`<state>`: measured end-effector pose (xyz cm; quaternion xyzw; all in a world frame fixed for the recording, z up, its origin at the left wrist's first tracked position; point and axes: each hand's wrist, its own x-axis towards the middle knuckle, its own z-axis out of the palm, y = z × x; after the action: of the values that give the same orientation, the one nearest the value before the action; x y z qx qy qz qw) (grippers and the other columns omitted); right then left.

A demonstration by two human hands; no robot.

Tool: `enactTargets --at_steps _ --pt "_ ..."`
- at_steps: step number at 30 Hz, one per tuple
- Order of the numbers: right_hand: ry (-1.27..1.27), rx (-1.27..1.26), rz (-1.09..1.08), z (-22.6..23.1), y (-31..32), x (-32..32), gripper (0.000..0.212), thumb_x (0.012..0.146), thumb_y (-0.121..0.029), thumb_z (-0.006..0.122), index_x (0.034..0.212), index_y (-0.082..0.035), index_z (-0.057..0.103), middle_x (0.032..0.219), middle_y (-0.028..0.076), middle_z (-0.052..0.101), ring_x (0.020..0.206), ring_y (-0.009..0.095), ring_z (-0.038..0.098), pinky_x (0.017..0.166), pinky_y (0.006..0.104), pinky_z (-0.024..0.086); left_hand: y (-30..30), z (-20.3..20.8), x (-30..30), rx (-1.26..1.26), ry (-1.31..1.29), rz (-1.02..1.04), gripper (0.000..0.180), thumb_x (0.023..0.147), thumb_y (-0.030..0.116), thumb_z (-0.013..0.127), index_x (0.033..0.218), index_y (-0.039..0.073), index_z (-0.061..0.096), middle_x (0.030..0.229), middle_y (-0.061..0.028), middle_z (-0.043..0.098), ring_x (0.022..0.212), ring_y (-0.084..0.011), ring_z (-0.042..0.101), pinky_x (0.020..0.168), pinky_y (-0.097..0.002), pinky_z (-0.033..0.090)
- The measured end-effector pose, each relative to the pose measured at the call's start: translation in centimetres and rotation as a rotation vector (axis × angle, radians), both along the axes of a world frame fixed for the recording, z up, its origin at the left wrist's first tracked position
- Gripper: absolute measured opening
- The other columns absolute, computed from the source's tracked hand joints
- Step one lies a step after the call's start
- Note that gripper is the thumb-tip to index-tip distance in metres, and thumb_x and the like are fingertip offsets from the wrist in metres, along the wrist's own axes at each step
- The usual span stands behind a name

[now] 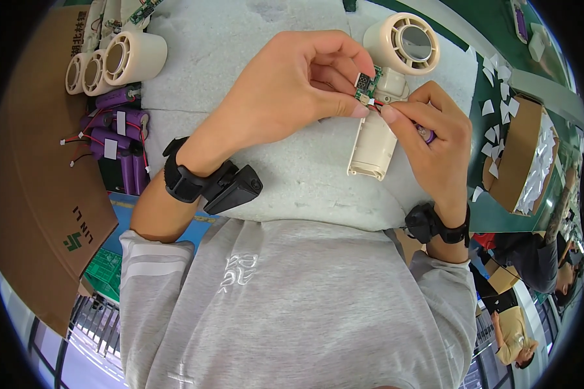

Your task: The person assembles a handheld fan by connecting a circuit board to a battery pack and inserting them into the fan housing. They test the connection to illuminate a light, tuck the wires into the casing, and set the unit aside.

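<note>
Left hand (289,87) pinched on the small green circuit board (364,85) between thumb and fingers, black display facing up. Right hand (438,136) just beside it, thumb and index closed on the thin red/black wires (379,103) at the board's near edge; can't tell if the connector is fully seated. Thumb tips nearly meet. Board sits over the cream fan body, right of center on the white padded mat (292,185): round fan head (402,44) at the far end, open handle shell (373,146) toward near. Purple cell (427,134) partly hidden by right hand. Far left: more cream fan heads (135,59), wired purple battery packs (113,139) nearer.
</note>
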<state>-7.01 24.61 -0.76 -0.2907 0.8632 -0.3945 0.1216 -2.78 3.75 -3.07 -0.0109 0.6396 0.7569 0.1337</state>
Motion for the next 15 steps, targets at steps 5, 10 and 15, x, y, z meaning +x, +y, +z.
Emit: enactTargets --at_steps 5,10,15 --pt "0.034 -0.017 0.04 -0.2 0.05 -0.1 0.01 0.078 -0.008 0.073 0.086 -0.002 0.072 0.07 0.003 0.051 0.06 0.011 0.046 0.051 0.0254 0.032 0.26 -0.09 0.17 0.004 -0.012 0.051 0.027 0.074 -0.005 0.072 0.099 0.001 0.064 0.084 -0.0049 0.067 0.078 -0.0088 0.063 0.07 -0.022 0.051" --pt "0.08 -0.017 0.075 -0.31 0.1 0.0 0.01 0.078 -0.008 0.073 0.086 -0.001 0.072 0.07 0.004 0.052 0.059 0.011 0.047 0.051 0.0259 0.033 0.11 0.01 0.14 -0.066 0.006 0.031 0.03 0.075 -0.006 0.071 0.104 0.001 0.066 0.091 -0.0061 0.068 0.08 -0.0103 0.064 0.072 -0.0228 0.052" --pt "0.146 0.001 0.146 -0.78 0.18 -0.15 0.009 0.078 -0.008 0.073 0.085 -0.003 0.07 0.07 0.004 0.052 0.057 0.012 0.049 0.049 0.026 0.036 0.15 -0.5 0.33 -0.222 0.189 -0.003 0.037 0.076 -0.007 0.065 0.113 0.0 0.065 0.098 -0.0058 0.067 0.082 -0.0132 0.064 0.075 -0.0251 0.054"
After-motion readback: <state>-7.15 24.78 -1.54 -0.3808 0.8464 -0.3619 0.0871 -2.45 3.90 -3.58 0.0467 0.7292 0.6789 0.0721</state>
